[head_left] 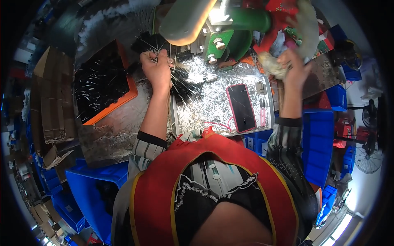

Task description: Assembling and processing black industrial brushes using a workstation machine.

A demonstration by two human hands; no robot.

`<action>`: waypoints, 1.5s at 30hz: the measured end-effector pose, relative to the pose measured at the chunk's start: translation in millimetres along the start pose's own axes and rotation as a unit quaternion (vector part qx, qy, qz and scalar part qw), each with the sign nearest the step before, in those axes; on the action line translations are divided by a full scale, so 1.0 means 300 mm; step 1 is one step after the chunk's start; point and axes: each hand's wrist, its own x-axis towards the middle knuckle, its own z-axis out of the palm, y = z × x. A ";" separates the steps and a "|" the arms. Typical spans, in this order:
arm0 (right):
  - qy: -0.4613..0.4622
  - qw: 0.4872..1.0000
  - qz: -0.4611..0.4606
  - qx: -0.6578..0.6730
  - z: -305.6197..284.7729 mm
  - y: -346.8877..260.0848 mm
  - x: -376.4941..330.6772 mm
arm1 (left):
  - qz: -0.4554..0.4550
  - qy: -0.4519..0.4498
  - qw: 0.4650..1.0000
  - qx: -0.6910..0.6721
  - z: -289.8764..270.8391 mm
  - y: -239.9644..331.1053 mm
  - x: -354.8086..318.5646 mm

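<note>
My left hand (158, 71) is closed around the thin wire stems of several black bristle brushes (185, 84), which fan out below and beside the fingers. Just right of it stands a green machine (221, 43) with large bolts, under a bright lamp (182, 24). My right hand (294, 67), smeared a little by motion, wraps round a pale cloth-bound handle (272, 66) beside the machine's red part (281, 12). Beneath the machine lies a metal tray (184, 117) strewn with short wire clippings.
An orange bin (130, 95) full of black brushes sits left. On the tray lie a phone (241, 107) in a red case and a pink-handled cutter (262, 112). Blue bins (318, 143) flank me; a cardboard box (53, 98) stands far left, a fan (367, 158) far right.
</note>
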 end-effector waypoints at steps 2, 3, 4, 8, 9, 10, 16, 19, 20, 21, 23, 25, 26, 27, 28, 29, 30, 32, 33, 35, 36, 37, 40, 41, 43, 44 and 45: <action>-0.040 0.995 -0.063 0.063 0.007 0.130 -0.046 | 0.012 -0.002 0.999 0.050 0.002 0.010 0.001; -0.062 0.989 -0.056 0.120 0.007 0.167 -0.042 | 0.015 0.001 0.999 0.050 -0.005 0.008 0.003; -0.063 0.989 -0.057 0.122 0.008 0.169 -0.040 | 0.008 -0.018 0.999 0.051 -0.010 0.007 0.008; -0.034 0.999 0.026 0.022 0.035 0.064 -0.082 | -0.032 -0.053 0.998 -0.003 -0.043 0.026 0.003; -0.012 0.995 0.057 -0.086 0.046 0.025 -0.100 | -0.042 -0.054 0.998 -0.018 -0.059 0.032 0.002; -0.009 0.991 0.042 -0.125 0.024 0.037 -0.117 | -0.069 -0.063 0.996 -0.001 -0.073 0.054 -0.004; -0.206 0.940 -0.006 -0.272 0.186 0.036 -0.407 | -0.151 -0.116 0.980 -0.052 -0.176 0.121 -0.014; -0.335 0.888 -0.241 -0.204 0.404 -0.080 -0.426 | -0.180 -0.157 0.971 -0.025 -0.230 0.123 -0.022; -0.369 0.845 -0.378 -0.087 0.464 -0.036 -0.398 | -0.203 -0.209 0.956 -0.010 -0.244 0.127 -0.027; -0.409 0.829 -0.372 -0.082 0.512 -0.053 -0.393 | -0.226 -0.259 0.939 0.003 -0.258 0.129 -0.027; -0.472 0.706 -0.396 -0.349 0.653 -0.078 -0.398 | -0.173 -0.181 0.968 0.004 -0.221 0.121 -0.069; -0.588 0.603 -0.332 -0.425 0.741 -0.008 -0.377 | -0.206 -0.244 0.946 0.043 -0.278 0.109 -0.059; -0.601 0.603 -0.329 -0.409 0.775 0.006 -0.371 | -0.284 -0.240 0.927 0.043 -0.290 0.134 -0.048; -0.636 0.587 -0.294 -0.407 0.789 0.008 -0.356 | -0.281 -0.230 0.931 0.041 -0.307 0.139 -0.053; -0.652 0.581 -0.274 -0.403 0.809 0.020 -0.363 | -0.305 -0.235 0.923 0.002 -0.330 0.141 -0.060; -0.667 0.574 -0.253 -0.401 0.826 0.035 -0.369 | -0.328 -0.241 0.913 -0.038 -0.348 0.139 -0.067; -0.675 0.568 -0.261 -0.393 0.838 0.041 -0.370 | -0.324 -0.252 0.910 -0.056 -0.362 0.128 -0.071; -0.681 0.564 -0.255 -0.391 0.848 0.056 -0.369 | -0.324 -0.269 0.902 -0.094 -0.392 0.122 -0.069; -0.686 0.559 -0.259 -0.387 0.847 0.063 -0.365 | -0.325 -0.297 0.889 -0.127 -0.404 0.121 -0.070; -0.691 0.562 -0.250 -0.380 0.850 0.068 -0.350 | -0.338 -0.279 0.885 -0.157 -0.412 0.145 -0.077; -0.708 0.544 -0.236 -0.383 0.849 0.047 -0.332 | -0.324 -0.292 0.883 -0.171 -0.417 0.150 -0.080; -0.714 0.537 -0.244 -0.377 0.842 0.049 -0.327 | -0.309 -0.304 0.882 -0.184 -0.421 0.160 -0.085; -0.667 0.594 -0.246 -0.377 0.825 0.067 -0.321 | -0.249 -0.284 0.920 -0.098 -0.418 0.213 -0.082; -0.652 0.611 -0.249 -0.373 0.820 0.064 -0.316 | -0.208 -0.297 0.928 -0.079 -0.424 0.219 -0.076; -0.640 0.661 -0.266 -0.288 0.807 0.068 -0.300 | -0.183 -0.285 0.936 -0.090 -0.425 0.217 -0.071; -0.618 0.686 -0.296 -0.243 0.802 0.083 -0.298 | -0.184 -0.253 0.947 -0.075 -0.415 0.235 -0.078; -0.632 0.688 -0.254 -0.251 0.803 0.067 -0.296 | -0.175 -0.223 0.954 -0.096 -0.408 0.231 -0.084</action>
